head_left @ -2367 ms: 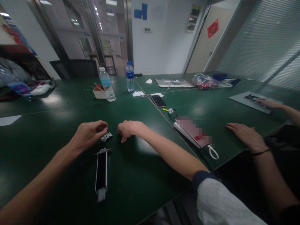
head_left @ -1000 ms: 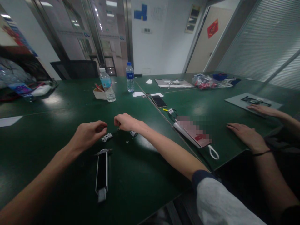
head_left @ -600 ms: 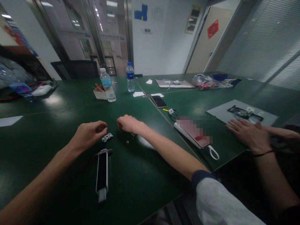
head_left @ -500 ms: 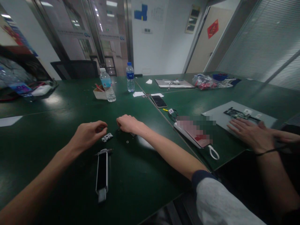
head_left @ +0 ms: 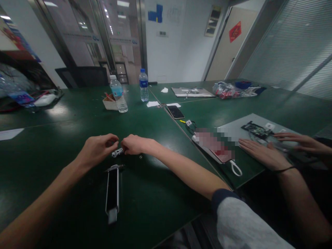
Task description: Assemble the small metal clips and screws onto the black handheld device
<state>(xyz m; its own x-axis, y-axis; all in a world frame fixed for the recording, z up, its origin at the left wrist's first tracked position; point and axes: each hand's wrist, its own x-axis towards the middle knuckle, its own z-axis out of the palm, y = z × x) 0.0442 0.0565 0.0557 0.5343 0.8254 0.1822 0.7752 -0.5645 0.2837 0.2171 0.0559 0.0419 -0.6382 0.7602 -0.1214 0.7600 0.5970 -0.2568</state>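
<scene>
My left hand point(head_left: 100, 147) is curled in a pinch just above a small silver metal bracket with holes point(head_left: 117, 152) on the green table. What its fingertips hold, if anything, is too small to tell. Close by on the right, my right hand point(head_left: 135, 144) is closed, fingers bent down beside the bracket's right end. Its fingertips are hidden, so I cannot tell what they grip. A tiny ring point(head_left: 140, 157) lies below my right wrist. Nearer to me rests a long dark device with silver edges point(head_left: 112, 192), a small metal piece across its top end.
Two water bottles point(head_left: 119, 97) and a small open box point(head_left: 110, 103) stand beyond my hands. A dark phone point(head_left: 175, 112) and a pinkish phone-like slab with a white strap point(head_left: 216, 147) lie rightward. At right, another person's hands point(head_left: 269, 157) rest near a circuit board point(head_left: 256, 129) on a grey panel.
My right hand has moved left, up to the bracket, now partly covering it. My left hand stays put. The other person's hands have shifted, uncovering more of the circuit board.
</scene>
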